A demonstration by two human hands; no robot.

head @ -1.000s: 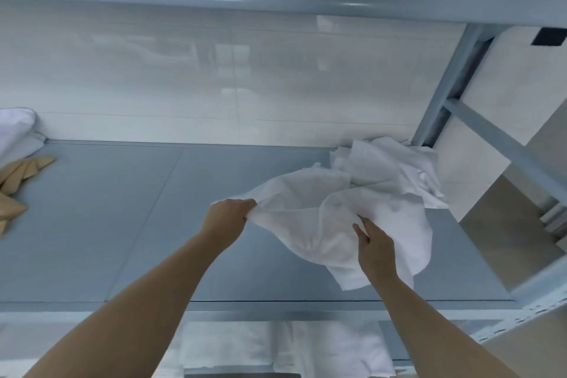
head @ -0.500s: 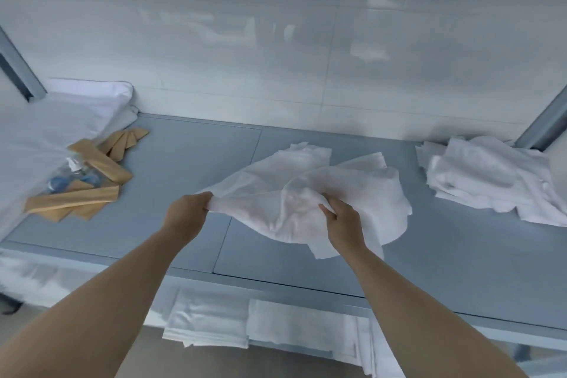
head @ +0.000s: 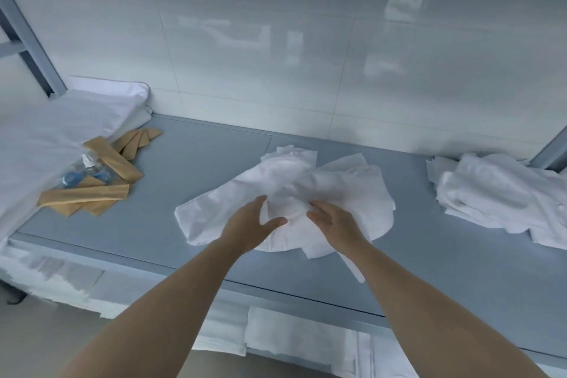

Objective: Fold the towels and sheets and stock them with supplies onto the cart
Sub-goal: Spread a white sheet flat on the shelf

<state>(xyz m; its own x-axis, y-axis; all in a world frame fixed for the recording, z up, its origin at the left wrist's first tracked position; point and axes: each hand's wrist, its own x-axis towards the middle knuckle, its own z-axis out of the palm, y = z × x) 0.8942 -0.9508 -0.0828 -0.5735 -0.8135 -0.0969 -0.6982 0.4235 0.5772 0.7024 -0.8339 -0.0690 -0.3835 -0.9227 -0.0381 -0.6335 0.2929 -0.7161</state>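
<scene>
The crumpled white towel (head: pixel 285 202) now lies on the grey shelf (head: pixel 196 169), where half a second ago it hung bunched and pinched between both hands; the left hand (head: pixel 248 225) has let go of its corner and hovers over the cloth with fingers spread and thumb out, gripping nothing; the right hand (head: pixel 333 222) rests its loosely extended fingers on the rumpled middle, and whether any fold is caught under them I cannot tell, though it looks like an open grip. The towel sits directly beneath and just beyond both hands, its near edge spilling toward the shelf's front lip; well to the right of the right hand waits the pile of unfolded towels (head: pixel 503 199); well to the left of the left hand lie tan paper sleeves (head: pixel 89 196) and a small clear bottle (head: pixel 87 167) beside a white pillow (head: pixel 70 120). The release suggests that carrying is over and folding is about to begin; the cloth is not yet flat, so the likely next need is to find corners and spread it smooth before the first fold.
</scene>
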